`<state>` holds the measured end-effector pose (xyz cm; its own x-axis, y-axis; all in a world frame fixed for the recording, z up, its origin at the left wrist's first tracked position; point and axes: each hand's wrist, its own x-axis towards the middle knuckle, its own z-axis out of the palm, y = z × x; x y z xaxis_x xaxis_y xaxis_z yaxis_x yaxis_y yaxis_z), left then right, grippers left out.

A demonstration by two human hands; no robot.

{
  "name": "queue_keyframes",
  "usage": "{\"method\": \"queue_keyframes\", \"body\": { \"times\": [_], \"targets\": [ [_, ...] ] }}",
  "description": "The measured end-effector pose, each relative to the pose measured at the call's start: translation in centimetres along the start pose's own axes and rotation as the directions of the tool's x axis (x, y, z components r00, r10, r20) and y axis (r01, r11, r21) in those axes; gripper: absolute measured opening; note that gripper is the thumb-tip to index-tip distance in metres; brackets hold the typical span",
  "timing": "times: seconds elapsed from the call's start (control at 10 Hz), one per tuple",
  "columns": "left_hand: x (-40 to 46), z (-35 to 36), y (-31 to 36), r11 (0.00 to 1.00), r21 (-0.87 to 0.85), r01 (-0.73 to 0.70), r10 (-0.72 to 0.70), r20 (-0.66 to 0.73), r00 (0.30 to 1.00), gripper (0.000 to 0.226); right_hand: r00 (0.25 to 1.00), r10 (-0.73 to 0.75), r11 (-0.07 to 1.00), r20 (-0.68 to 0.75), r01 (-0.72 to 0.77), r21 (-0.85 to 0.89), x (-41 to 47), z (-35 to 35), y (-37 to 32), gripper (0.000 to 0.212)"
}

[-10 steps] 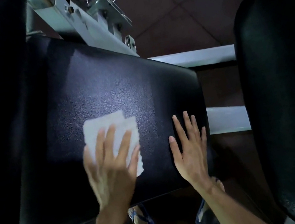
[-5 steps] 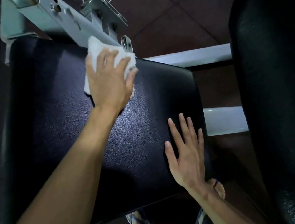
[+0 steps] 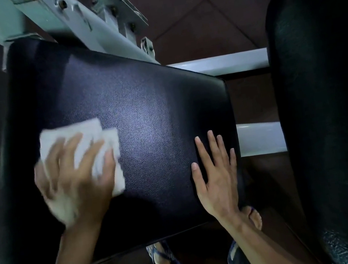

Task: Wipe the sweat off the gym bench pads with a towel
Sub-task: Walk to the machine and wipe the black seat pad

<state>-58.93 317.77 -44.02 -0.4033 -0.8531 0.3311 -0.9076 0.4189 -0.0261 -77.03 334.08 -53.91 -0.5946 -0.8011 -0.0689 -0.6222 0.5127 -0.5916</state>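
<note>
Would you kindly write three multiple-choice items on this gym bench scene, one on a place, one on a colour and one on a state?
1. Where does the towel lie on the bench pad?
A. on its left part, under the left hand
B. at its right edge
C. on the floor

2. What colour is the towel?
A. blue
B. white
C. red

3. How is the right hand set?
A. closed in a fist
B. gripping the metal frame
C. flat, fingers spread, on the pad

Answers:
1. A, since the left hand presses the towel onto the left part of the pad.
2. B, since the cloth shows white against the black pad.
3. C, since the right palm lies open near the pad's right edge and holds nothing.
</note>
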Motion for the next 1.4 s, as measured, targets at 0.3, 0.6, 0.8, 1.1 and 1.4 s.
{"method": "queue_keyframes", "body": {
  "times": [0.3,0.6,0.8,1.1,1.4],
  "targets": [
    [7.6,6.1,9.3,0.982,-0.003,-0.191,0.189,0.155,0.97,0.045,1.0,-0.001,1.0,0.002,0.001,0.001,0.1,0.0,0.1,0.056],
    [-6.9,-1.5,4.1,0.966,-0.02,-0.256,0.253,0.24,0.937,0.038,1.0,0.002,1.0,0.001,-0.002,0.017,0.2,0.0,0.1,0.056],
    [2.0,1.4,1.5,0.986,0.016,-0.165,0.162,0.113,0.98,0.038,1.0,-0.002,1.0,-0.02,0.002,0.005,0.2,0.2,0.1,0.056],
    [10.4,6.8,11.2,0.991,-0.053,-0.121,0.13,0.214,0.968,0.041,0.999,-0.013,0.999,-0.033,0.014,0.031,0.3,0.2,0.1,0.055],
    [-4.0,1.4,14.2,0.951,-0.199,-0.237,0.297,0.373,0.879,0.04,0.961,0.273,0.785,-0.046,-0.195,0.588,-1.2,-3.1,0.1,0.048]
  ]
}}
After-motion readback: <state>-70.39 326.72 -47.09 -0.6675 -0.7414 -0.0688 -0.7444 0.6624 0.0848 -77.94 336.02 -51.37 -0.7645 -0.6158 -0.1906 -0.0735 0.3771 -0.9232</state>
